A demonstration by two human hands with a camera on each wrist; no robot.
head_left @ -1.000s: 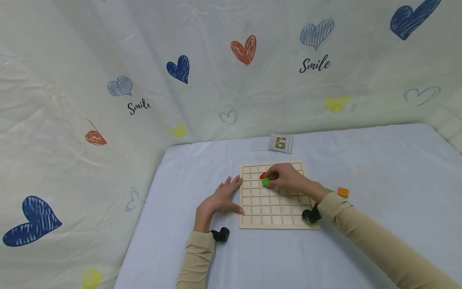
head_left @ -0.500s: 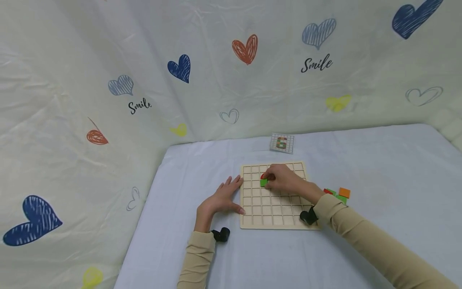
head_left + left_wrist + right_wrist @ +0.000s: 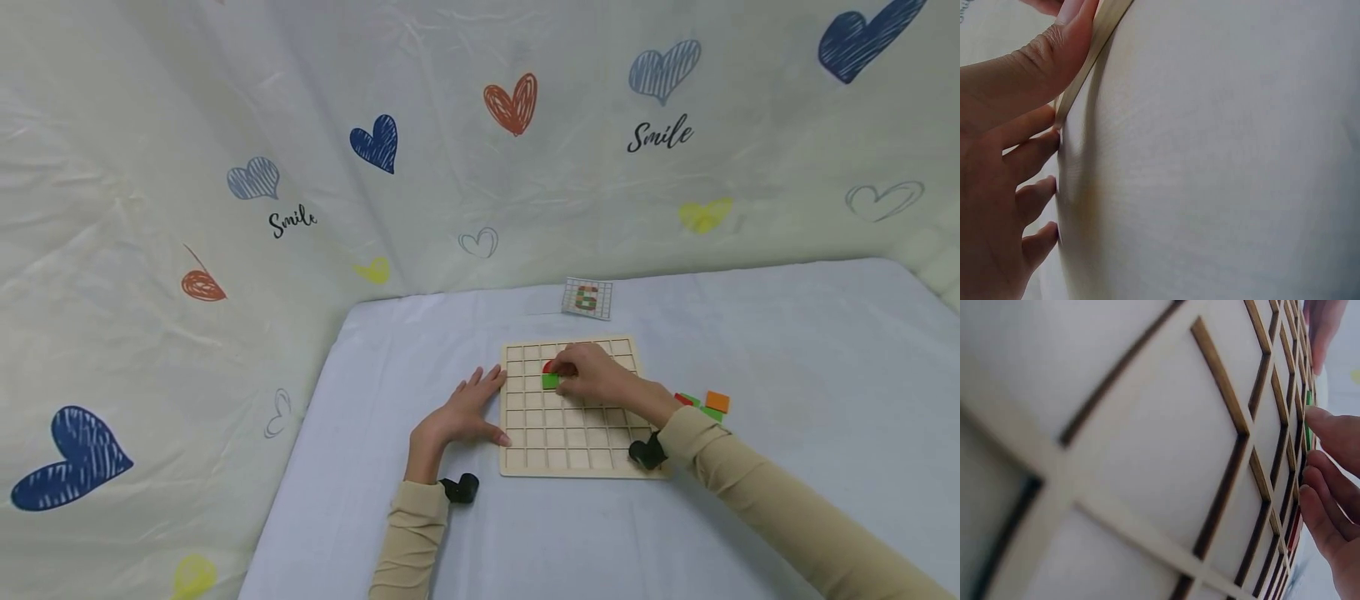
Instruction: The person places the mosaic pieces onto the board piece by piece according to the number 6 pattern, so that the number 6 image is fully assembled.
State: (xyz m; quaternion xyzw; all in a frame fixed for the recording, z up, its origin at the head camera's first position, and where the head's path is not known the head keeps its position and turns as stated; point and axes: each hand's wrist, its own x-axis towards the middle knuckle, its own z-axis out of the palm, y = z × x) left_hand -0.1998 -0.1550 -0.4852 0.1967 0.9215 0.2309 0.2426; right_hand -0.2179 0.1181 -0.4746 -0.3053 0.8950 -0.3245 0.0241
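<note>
Left hand point(image 3: 459, 414), grip wide against the grid board's point(image 3: 570, 461) left edge, loose tiles point(image 3: 717, 402) beyond the board's right side, right hand point(image 3: 596, 377) at green tile point(image 3: 550, 382) on the board, pinch impossible to tell, red piece point(image 3: 547, 367) just behind, patterned card point(image 3: 587, 298) farther back.

Right hand point(image 3: 1341, 481) at green tile point(image 3: 1308, 434) on board point(image 3: 1063, 469)

Your left hand point(image 3: 465, 412) blocks the board's point(image 3: 555, 437) left edge. Your right hand point(image 3: 596, 375) covers its upper middle, over the right ends of the red tile point(image 3: 548, 367) and green tile point(image 3: 551, 382); your right forearm point(image 3: 660, 404) bars the right edge. You can pass over the lower-left cells, or between board and card point(image 3: 587, 298).
</note>
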